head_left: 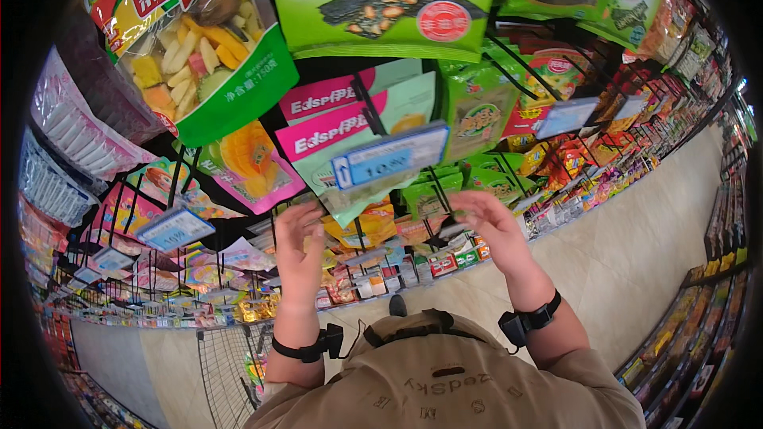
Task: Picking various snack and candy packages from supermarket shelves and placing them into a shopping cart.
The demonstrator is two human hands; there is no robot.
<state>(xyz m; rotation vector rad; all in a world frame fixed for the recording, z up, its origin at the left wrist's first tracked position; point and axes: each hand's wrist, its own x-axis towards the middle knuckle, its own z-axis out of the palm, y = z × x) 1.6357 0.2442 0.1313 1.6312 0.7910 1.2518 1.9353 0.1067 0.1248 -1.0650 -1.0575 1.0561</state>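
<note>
My left hand (300,242) is raised in front of the snack rack, palm turned inward, fingers apart and holding nothing. It is nearest to a pink and mint-green pouch (330,175) and an orange-fruit pouch (250,163) on hooks. Across from it, my right hand (493,226) hovers with loosely bent, spread fingers, and nothing shows in its grasp. Green pouches (429,195) hang between and beyond the two hands. A blue and white price tag (389,157) sticks out in front of the pink and mint pouch. Each wrist wears a black strap with a small device.
A bag of dried fruit pieces (199,59) and a green nut-snack package (389,8) hang close overhead. Black hooks and another price tag (175,229) jut outward. A wire shopping cart (226,365) stands at lower left. Beyond the pale floor (628,222), more shelves (683,342) line the right.
</note>
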